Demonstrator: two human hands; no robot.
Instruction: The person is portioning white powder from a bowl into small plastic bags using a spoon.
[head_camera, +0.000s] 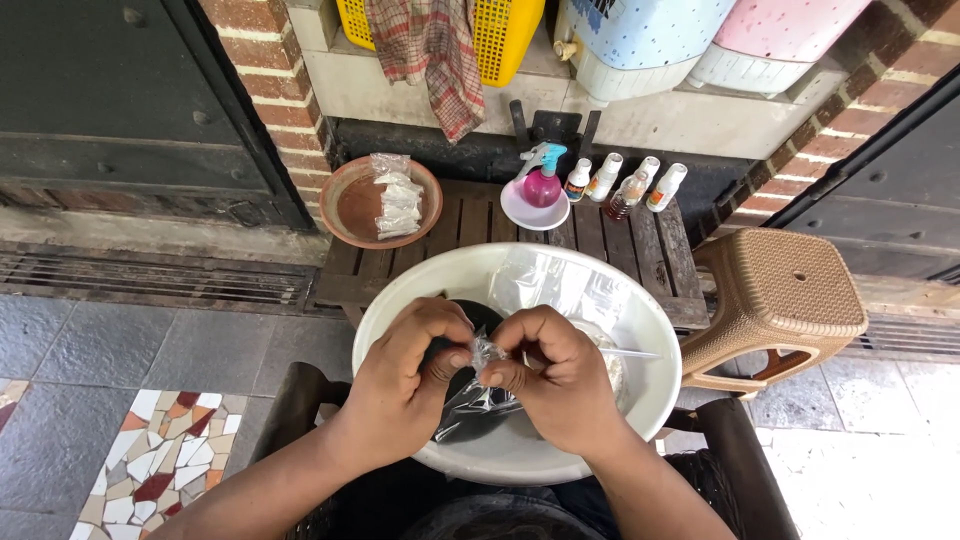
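Plastic bag (478, 400), contents unclear, pinched between both hands over white basin (640, 330).

Contents of small clear bag (487, 352) hidden by pinching fingertips. Yellow basket (505, 35) and two coolers cropped at top edge. Bottle (577, 181) labels too small to resolve.

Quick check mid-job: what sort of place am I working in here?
Likely an outdoor yard or porch used as a small packing spot. Brick wall and stone paving surround a slatted table with small bottles; both hands twist a clear bag over a white basin.
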